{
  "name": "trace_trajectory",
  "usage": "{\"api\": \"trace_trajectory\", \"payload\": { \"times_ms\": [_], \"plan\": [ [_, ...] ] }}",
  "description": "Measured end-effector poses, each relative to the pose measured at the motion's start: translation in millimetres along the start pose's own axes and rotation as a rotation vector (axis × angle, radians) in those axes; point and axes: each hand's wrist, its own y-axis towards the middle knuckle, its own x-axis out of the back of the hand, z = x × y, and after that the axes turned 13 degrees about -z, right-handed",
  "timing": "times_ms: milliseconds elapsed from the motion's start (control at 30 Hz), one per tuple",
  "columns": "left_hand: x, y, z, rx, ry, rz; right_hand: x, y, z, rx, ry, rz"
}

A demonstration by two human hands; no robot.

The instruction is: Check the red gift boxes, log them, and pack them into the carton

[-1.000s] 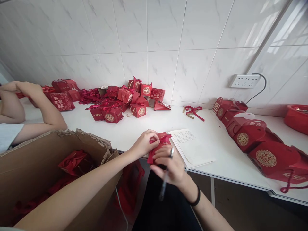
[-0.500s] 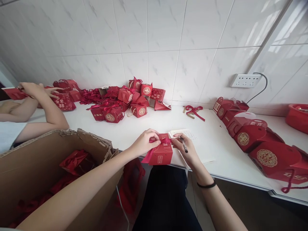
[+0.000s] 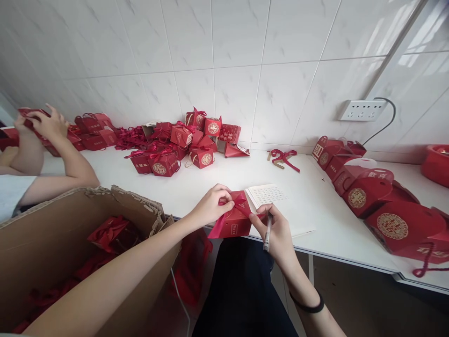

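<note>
Pinching the ribbon [image 3: 238, 202] with my left hand [image 3: 210, 206] while my right hand [image 3: 277, 234] grips a pen [image 3: 268, 230], I risk inking the box [image 3: 235, 222] at the table [image 3: 210, 182] edge.

A small red gift box [image 3: 234, 221] sits upright at the white table's near edge. A red ribbon [image 3: 239, 202] crosses its top

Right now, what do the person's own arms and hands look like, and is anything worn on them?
Both forearms are bare, with no sleeves in view. The left hand wears no ring, watch or glove. The right hand is also ungloved, and a thin black band circles its wrist. No markings show on either arm.
</note>
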Motion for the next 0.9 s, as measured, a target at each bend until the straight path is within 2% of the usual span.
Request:
{"api": "trace_trajectory", "payload": {
  "times_ms": [267, 467, 733, 900],
  "plan": [
    [2.5, 0.7, -2.6, 0.011, 0.029, 0.047, 3.2, -4.1, 0.5, -0.047, 0.022, -0.027],
    [5.0, 0.7, -3.1, -0.041, 0.022, 0.087, 4.8, -3.0, -8.3, -0.121, 0.056, -0.022],
    [3.4, 1.5, -3.2, -0.027, 0.042, 0.084, 6.4, -4.7, -5.8, -0.066, 0.041, -0.065],
    [3.9, 1.9, -2.9, -0.018, 0.04, 0.091, 6.2, -6.3, -4.5, -0.144, 0.117, -0.034]
  ]
}}
